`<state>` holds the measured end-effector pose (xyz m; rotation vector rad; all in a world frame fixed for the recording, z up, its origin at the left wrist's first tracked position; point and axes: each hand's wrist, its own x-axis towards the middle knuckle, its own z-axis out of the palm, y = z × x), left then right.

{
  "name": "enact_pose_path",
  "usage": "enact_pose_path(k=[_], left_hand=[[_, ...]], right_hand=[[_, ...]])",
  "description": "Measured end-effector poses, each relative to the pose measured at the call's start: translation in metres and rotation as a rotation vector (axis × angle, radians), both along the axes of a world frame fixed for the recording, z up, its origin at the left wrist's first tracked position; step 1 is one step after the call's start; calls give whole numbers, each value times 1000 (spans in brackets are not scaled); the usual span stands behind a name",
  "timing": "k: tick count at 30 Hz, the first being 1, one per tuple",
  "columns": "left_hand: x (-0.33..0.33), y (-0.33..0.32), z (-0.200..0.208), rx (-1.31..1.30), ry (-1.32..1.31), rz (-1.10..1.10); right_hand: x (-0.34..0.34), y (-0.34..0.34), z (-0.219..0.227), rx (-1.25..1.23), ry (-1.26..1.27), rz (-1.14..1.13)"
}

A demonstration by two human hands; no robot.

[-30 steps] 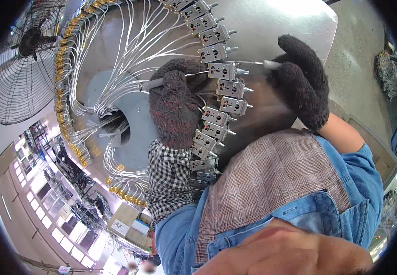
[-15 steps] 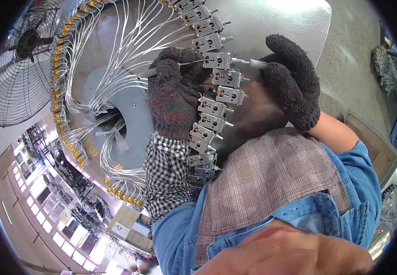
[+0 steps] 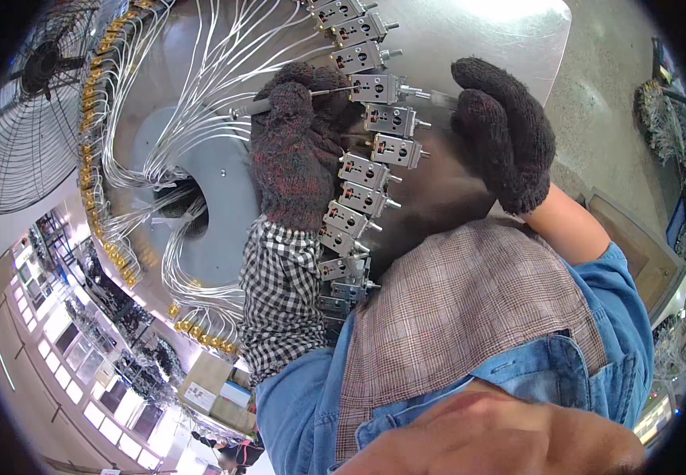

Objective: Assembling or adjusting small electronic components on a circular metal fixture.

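Observation:
My left hand (image 3: 291, 150), in a dark knitted glove, is closed on a thin screwdriver (image 3: 259, 106) with a pale handle. The slim shaft reaches right to the face of a small silver metal box (image 3: 375, 89) with a protruding spindle. My gloved right hand (image 3: 505, 134) grips a short whitish cylindrical tool (image 3: 443, 99), blurred, at the spindle's end. Its far end is hidden in the fingers. More such metal boxes (image 3: 391, 120) form a curved row above and below, some beside my left wrist.
White leads (image 3: 200, 103) fan from the row across a round metal table (image 3: 470, 36) toward a grey disc (image 3: 228, 210) with a central hole. Brass fittings (image 3: 89, 119) line the table's left rim. A caged fan (image 3: 30, 95) stands at far left; a carton (image 3: 208, 384) lies lower left.
The row of boxes and my left hand appear slightly higher and further left in the picture. My right hand's fingers have shifted around the whitish tool, which now looks blurred.

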<state>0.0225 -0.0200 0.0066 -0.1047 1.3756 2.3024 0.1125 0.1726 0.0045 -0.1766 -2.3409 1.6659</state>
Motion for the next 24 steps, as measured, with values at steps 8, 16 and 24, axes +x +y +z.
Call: enact_pose_path(k=[8, 16, 24], left_hand=[[1, 4, 8, 2, 28, 38], [2, 6, 8, -62, 21, 49], [2, 3, 11, -76, 12, 94]], right_hand=[[1, 5, -3, 333, 141, 54], [2, 2, 6, 1, 60, -17], [-3, 4, 3, -65, -22, -3]])
